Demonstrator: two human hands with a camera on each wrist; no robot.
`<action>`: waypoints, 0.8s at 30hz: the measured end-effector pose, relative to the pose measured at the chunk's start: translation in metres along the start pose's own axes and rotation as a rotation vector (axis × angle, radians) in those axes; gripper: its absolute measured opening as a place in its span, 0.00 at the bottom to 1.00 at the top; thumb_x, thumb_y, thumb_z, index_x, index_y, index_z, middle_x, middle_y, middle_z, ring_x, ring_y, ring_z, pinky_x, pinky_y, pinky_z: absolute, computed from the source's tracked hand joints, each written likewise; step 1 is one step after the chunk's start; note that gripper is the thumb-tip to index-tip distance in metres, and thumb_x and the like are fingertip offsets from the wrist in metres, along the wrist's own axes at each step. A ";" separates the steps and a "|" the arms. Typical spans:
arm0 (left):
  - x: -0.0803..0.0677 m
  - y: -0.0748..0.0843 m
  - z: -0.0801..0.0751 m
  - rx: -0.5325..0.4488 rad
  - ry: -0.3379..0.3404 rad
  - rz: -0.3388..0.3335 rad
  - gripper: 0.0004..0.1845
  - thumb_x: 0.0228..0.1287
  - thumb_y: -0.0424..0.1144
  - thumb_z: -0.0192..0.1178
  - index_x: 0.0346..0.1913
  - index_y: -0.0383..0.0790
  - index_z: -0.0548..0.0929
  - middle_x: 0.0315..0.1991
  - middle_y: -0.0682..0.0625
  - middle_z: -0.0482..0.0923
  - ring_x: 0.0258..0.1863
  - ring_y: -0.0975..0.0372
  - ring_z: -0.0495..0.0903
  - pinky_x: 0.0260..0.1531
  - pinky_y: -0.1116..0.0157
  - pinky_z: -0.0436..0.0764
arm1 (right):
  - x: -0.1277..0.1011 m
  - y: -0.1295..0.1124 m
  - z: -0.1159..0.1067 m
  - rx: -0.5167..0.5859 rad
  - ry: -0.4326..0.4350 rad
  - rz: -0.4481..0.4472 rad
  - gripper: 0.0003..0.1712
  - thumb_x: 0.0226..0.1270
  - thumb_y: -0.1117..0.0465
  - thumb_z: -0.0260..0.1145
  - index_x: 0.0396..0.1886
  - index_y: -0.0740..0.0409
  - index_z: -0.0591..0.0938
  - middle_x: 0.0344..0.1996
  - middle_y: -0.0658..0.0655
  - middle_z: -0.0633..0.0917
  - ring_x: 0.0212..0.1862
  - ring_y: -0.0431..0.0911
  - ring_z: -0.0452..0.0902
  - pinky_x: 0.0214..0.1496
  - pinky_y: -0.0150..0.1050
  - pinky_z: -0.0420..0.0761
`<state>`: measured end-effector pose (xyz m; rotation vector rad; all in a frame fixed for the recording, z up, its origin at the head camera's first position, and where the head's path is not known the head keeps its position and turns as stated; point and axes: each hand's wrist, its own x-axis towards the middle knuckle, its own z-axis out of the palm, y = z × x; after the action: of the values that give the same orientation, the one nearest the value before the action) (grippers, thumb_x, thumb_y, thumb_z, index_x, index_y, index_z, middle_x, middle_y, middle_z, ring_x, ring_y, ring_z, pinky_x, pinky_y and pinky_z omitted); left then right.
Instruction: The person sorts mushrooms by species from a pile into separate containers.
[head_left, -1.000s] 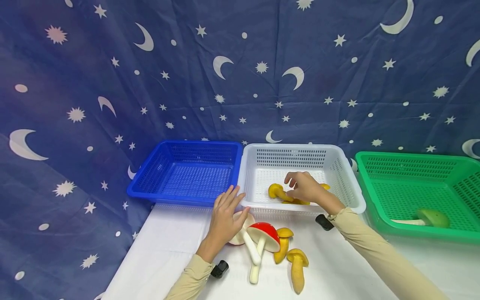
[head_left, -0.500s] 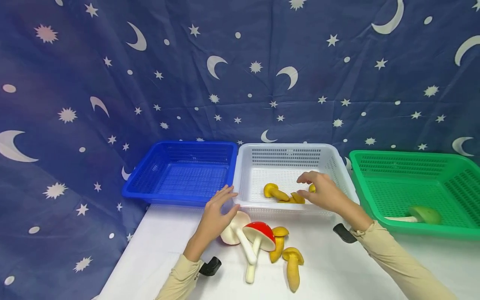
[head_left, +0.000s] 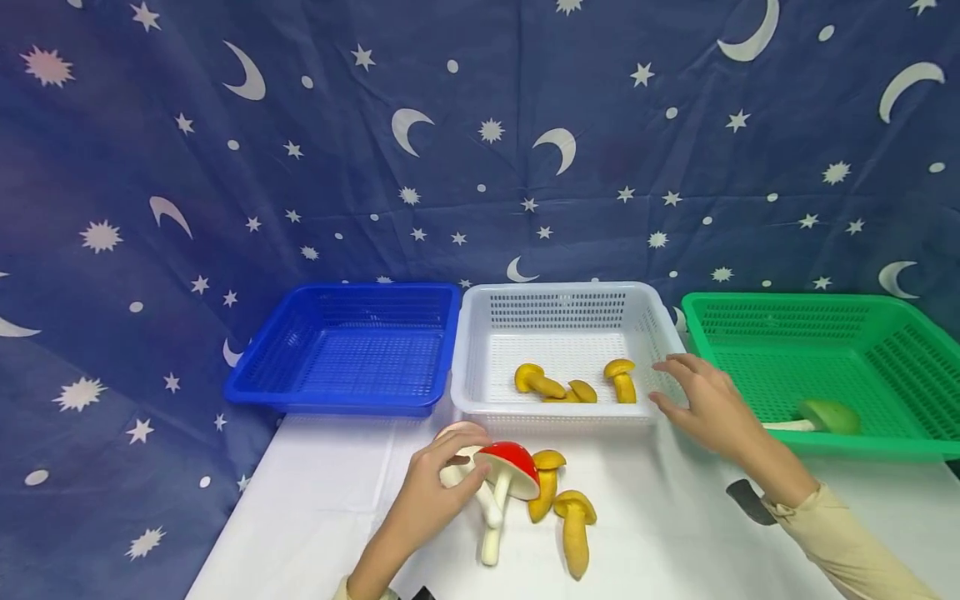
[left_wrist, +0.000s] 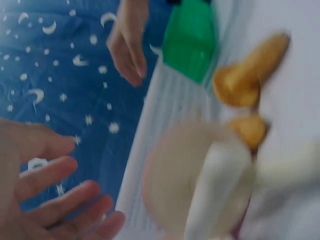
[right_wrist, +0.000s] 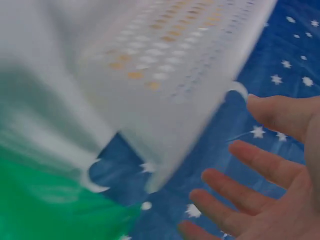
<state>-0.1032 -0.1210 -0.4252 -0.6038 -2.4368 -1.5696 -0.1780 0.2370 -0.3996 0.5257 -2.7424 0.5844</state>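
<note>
My left hand [head_left: 431, 496] hovers over the mushrooms on the table, fingers spread and slightly bent. Beneath it, partly hidden by the fingers, lies a mushroom with its pale underside up [left_wrist: 172, 185]; a red-capped mushroom [head_left: 512, 457] with white stem leans across it. To their right are two yellow mushrooms, one by the red cap [head_left: 545, 493] and one nearer me [head_left: 575, 533]. Holding nothing, my right hand [head_left: 708, 408] is at the front right corner of the white basket [head_left: 555, 409], fingers apart. Inside that basket lie several yellow mushrooms [head_left: 621, 383].
A blue basket [head_left: 330, 400] stands left of the white one. On the right is a green basket [head_left: 877, 446] holding a green-capped mushroom [head_left: 831, 417]. A dark blue cloth with moons and stars [head_left: 480, 192] hangs behind; a white cloth [head_left: 337, 483] covers the table.
My right hand has moved right, out from over the white basket's mushrooms, leaving them in view. My left hand has come down from the basket's rim toward the mushrooms on the table. The view has turned right.
</note>
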 end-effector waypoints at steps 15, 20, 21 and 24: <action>-0.044 0.019 0.078 -0.208 -0.233 -0.283 0.19 0.56 0.34 0.66 0.52 0.41 0.78 0.49 0.51 0.77 0.47 0.60 0.78 0.33 0.73 0.80 | -0.036 0.037 0.027 -0.093 0.022 0.038 0.39 0.70 0.48 0.55 0.67 0.75 0.62 0.67 0.75 0.60 0.69 0.69 0.50 0.65 0.66 0.51; -0.049 0.008 0.102 -0.122 -0.280 -0.382 0.29 0.48 0.35 0.69 0.56 0.45 0.73 0.45 0.54 0.72 0.37 0.69 0.78 0.32 0.72 0.77 | -0.039 0.043 0.027 -0.107 -0.002 0.029 0.41 0.70 0.46 0.54 0.69 0.73 0.58 0.69 0.73 0.56 0.71 0.65 0.47 0.69 0.60 0.48; -0.049 0.006 0.105 -0.099 -0.278 -0.393 0.31 0.47 0.35 0.69 0.57 0.46 0.72 0.44 0.56 0.71 0.34 0.71 0.77 0.33 0.71 0.77 | -0.039 0.044 0.027 -0.104 -0.002 0.022 0.41 0.70 0.45 0.54 0.69 0.73 0.59 0.69 0.73 0.55 0.71 0.65 0.46 0.70 0.59 0.47; -0.047 0.001 0.115 -0.047 -0.274 -0.405 0.35 0.48 0.35 0.69 0.61 0.49 0.68 0.43 0.58 0.69 0.29 0.74 0.74 0.33 0.72 0.74 | -0.039 0.045 0.029 -0.118 0.008 0.009 0.41 0.71 0.45 0.54 0.69 0.72 0.59 0.69 0.73 0.55 0.71 0.64 0.44 0.70 0.58 0.45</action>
<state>-0.0523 -0.0282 -0.4900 -0.3660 -2.8761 -1.7959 -0.1671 0.2743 -0.4541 0.4816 -2.7526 0.4231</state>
